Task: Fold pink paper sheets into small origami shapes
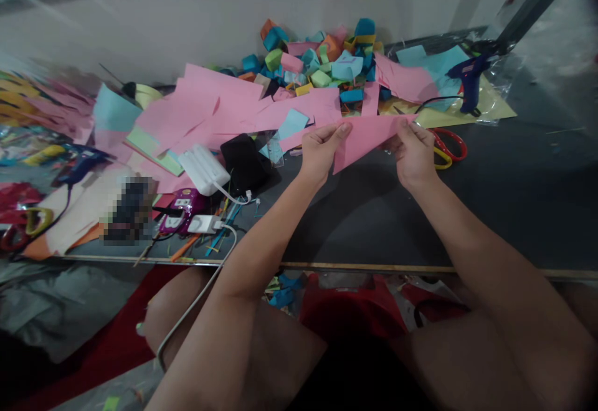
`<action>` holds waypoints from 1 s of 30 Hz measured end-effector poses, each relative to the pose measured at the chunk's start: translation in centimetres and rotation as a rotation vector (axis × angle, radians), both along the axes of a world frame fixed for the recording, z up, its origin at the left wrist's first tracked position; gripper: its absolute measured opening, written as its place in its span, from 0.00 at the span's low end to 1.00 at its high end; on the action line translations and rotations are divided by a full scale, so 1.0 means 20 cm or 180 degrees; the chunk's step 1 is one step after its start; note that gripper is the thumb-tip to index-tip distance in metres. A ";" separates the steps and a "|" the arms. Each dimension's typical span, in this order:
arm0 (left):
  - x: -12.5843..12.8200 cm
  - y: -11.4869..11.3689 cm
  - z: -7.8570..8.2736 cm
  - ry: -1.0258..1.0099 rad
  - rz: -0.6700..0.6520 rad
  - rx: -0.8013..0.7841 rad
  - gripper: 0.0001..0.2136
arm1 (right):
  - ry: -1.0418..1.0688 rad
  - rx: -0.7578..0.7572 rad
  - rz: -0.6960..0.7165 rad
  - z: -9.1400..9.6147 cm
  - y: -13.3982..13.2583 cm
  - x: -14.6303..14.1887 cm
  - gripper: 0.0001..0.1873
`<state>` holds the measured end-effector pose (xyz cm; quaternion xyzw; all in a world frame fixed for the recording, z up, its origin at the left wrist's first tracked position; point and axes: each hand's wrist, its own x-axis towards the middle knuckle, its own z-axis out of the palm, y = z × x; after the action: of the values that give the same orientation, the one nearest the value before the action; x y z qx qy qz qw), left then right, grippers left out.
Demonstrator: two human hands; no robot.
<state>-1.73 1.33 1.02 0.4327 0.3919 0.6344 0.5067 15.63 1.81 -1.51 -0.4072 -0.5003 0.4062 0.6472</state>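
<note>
Left hand [321, 151]: forearm reaching forward and inward from the lower left; fingers curled, thumb on top, pinching the upper left part of the pink triangular piece [367, 136]. Right hand [415, 157]: forearm reaching in from the lower right, angled towards the left; fingers folded under, thumb and fingertips closed on the piece near its narrow right end. Both hands raised to about the same level, spaced apart.

Pink triangular piece: paper-like, stretched between the two hands; upper edge nearly straight, one corner pointing down just beside the left hand; seen against the dark tabletop [509, 202].

Scissors [452, 148], red and yellow handles: just beside the right hand, on its outer side. Blue glue gun [469, 84]: beyond the right hand, to the right. Light blue scrap [293, 123]: near the left hand. Pink sheets [200, 103]: overlapping, to the left. Multicoloured small pieces [321, 56]: heaped beyond the hands, near the wall [210, 25].
</note>
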 end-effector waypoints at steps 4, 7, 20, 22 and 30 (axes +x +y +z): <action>0.01 0.00 0.00 -0.0013 0.0046 0.0020 0.08 | -0.0073 0.0093 -0.0087 -0.01 0.01 0.02 0.31; 0.01 0.00 0.00 0.0015 0.0072 0.0057 0.09 | -0.0118 0.0154 -0.0298 0.00 0.01 0.05 0.27; -0.02 0.00 0.02 0.0223 0.0175 -0.0008 0.22 | -0.0085 0.0151 -0.0265 0.05 0.02 0.09 0.21; -0.02 0.00 0.03 0.0191 0.0155 -0.0012 0.22 | -0.0062 0.0167 -0.0270 0.04 0.03 0.10 0.20; -0.03 0.01 0.00 0.0107 0.0117 0.0149 0.23 | 0.0175 0.0232 -0.0237 0.02 0.03 0.09 0.26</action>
<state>-2.24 1.54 1.10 0.4477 0.3932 0.6453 0.4781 17.37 2.49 -1.02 -0.3905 -0.4813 0.3744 0.6897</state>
